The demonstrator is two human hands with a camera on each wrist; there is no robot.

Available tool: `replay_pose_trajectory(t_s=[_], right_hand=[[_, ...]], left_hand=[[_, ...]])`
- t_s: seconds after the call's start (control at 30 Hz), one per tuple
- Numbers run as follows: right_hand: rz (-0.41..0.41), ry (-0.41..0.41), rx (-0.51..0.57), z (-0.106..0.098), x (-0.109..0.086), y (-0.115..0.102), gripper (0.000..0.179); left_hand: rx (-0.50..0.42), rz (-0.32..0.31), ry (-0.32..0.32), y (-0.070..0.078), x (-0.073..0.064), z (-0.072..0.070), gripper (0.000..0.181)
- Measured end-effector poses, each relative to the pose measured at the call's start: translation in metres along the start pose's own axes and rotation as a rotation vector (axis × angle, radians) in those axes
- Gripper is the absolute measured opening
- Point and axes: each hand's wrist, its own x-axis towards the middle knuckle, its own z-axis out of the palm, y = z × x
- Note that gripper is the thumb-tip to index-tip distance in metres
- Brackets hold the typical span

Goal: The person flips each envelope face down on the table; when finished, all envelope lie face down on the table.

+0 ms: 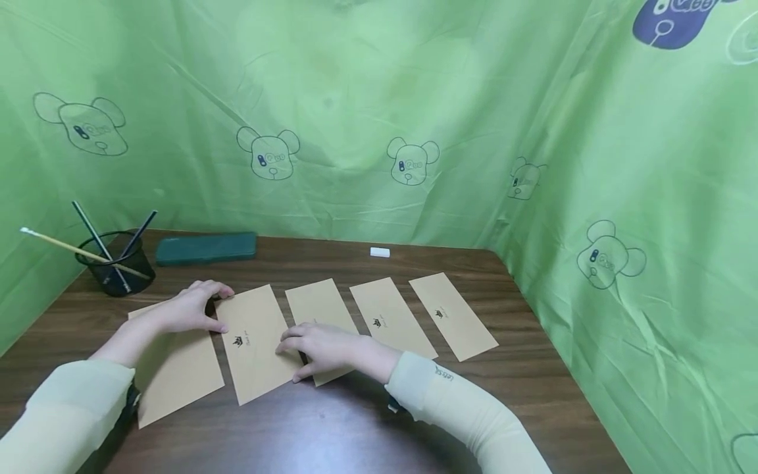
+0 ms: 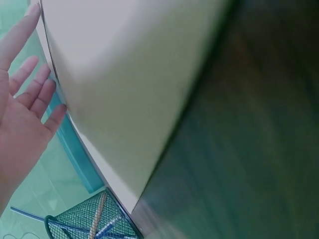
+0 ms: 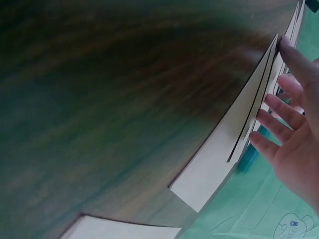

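Several brown paper envelopes lie in a slanting row on the table, with small black crown prints on most. My left hand (image 1: 192,308) reaches over the leftmost envelope (image 1: 183,375), its fingertips and thumb at the left edge of the second envelope (image 1: 254,362). Across that envelope's right edge rests my right hand (image 1: 324,345), fingers on the paper and thumb near its lower right side. The right hand partly covers the third envelope (image 1: 322,303). Both wrist views show loosely extended fingers on the left hand (image 2: 27,119) and the right hand (image 3: 299,129).
Two more envelopes, a fourth (image 1: 391,319) and a fifth (image 1: 453,319), lie to the right. Behind stand a black mesh pen cup (image 1: 124,280) with pencils, a dark green case (image 1: 206,249) and a white eraser (image 1: 379,252). Green curtains (image 1: 355,99) enclose the wooden table (image 1: 521,395).
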Motion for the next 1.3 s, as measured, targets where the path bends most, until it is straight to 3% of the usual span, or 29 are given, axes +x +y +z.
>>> replay_pose_trajectory(t_s=[0.13,0.37,0.63,0.9,1.13,1.3], right_hand=[[0.018,-0.011,0.006,-0.003,-0.002,-0.001,0.059],[0.022,0.005,0.000,-0.002,-0.003,-0.002,0.059],[0.037,0.002,0.006,0.000,-0.004,-0.002,0.058],[0.036,0.000,0.014,0.000,-0.002,-0.002,0.058],[0.028,0.014,0.046,-0.003,-0.001,-0.002,0.058],[0.017,0.021,0.096,-0.004,-0.003,0.000,0.059]], left_hand=[[-0.034,0.017,-0.001,-0.002,0.005,0.001,0.068],[-0.049,-0.011,-0.003,0.000,0.009,-0.001,0.062],[-0.066,0.020,0.004,-0.001,0.011,-0.003,0.056],[-0.091,0.009,-0.051,0.004,0.010,-0.015,0.047],[-0.105,0.043,-0.080,0.008,0.010,-0.025,0.034],[-0.138,0.052,-0.103,0.012,0.010,-0.033,0.051]])
